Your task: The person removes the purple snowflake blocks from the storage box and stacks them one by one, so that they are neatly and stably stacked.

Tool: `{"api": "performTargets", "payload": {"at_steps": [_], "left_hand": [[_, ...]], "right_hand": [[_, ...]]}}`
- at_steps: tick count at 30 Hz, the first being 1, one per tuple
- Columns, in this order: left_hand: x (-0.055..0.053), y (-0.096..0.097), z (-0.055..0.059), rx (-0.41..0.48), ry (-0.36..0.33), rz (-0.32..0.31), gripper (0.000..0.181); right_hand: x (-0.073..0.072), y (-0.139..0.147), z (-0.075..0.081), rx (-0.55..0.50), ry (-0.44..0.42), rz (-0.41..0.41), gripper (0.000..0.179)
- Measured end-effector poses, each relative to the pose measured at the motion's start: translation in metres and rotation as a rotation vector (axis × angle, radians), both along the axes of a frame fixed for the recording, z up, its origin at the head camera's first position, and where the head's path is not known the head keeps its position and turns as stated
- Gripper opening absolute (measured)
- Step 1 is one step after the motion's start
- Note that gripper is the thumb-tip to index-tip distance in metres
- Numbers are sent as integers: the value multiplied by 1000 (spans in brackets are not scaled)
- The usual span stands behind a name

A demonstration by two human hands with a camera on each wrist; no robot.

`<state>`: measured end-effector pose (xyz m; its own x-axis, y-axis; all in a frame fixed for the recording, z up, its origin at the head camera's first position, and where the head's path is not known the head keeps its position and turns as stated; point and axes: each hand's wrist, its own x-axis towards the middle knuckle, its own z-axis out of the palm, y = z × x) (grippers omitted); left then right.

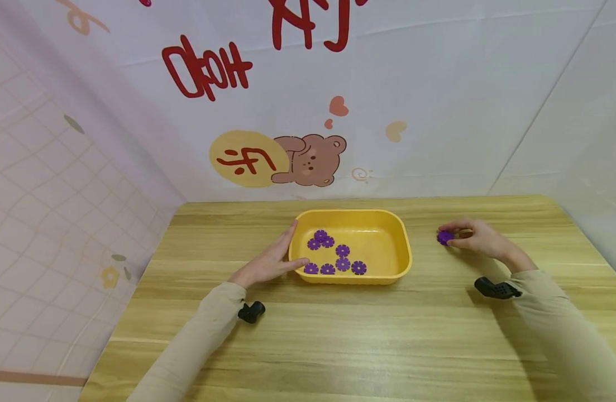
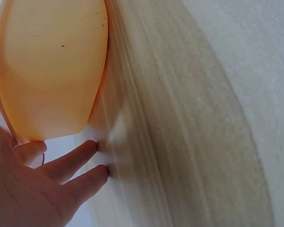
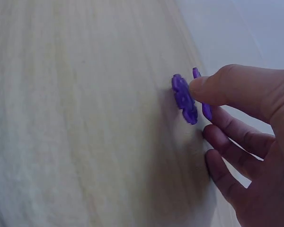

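Observation:
A yellow plastic bin [image 1: 360, 279] sits on the table, with several purple snowflake discs [image 1: 342, 250] lying in its left half. My left hand [image 1: 267, 263] holds the bin's left front corner, thumb over the rim and fingers along the outer wall. In the left wrist view, two fingers [image 2: 80, 158] stretch down beside the bin's wall to the wood. To the right of the bin, my right hand [image 1: 481, 239] pinches a purple snowflake disc [image 3: 206, 109] between thumb and fingers. A second purple disc [image 3: 183, 98] stands on edge right at the thumb tip.
The wood-grain table [image 1: 328, 335] meets a white printed cloth wall [image 1: 428, 67] behind the bin. Another patterned cloth [image 1: 51, 223] hangs at the left. Black wrist devices [image 1: 497, 288] sit at both sleeves.

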<state>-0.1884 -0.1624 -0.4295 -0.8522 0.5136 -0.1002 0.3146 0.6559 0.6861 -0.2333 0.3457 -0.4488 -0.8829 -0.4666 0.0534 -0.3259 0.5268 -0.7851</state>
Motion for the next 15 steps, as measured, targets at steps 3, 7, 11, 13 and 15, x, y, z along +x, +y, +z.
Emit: {"api": "performTargets", "payload": {"at_steps": [3, 7, 11, 13, 15], "left_hand": [[-1, 0, 0, 6, -1, -2, 98], [-1, 0, 0, 9, -8, -5, 97], [-1, 0, 0, 10, -13, -6, 97], [-1, 0, 1, 12, -13, -7, 98], [-1, 0, 1, 13, -13, -7, 98]], "right_hand": [[-1, 0, -3, -3, 26, 7, 33], [-2, 0, -5, 3, 55, 19, 33], [-2, 1, -7, 17, 60, 20, 34], [-2, 1, -8, 22, 64, 20, 34], [-3, 1, -9, 27, 65, 21, 35]]}}
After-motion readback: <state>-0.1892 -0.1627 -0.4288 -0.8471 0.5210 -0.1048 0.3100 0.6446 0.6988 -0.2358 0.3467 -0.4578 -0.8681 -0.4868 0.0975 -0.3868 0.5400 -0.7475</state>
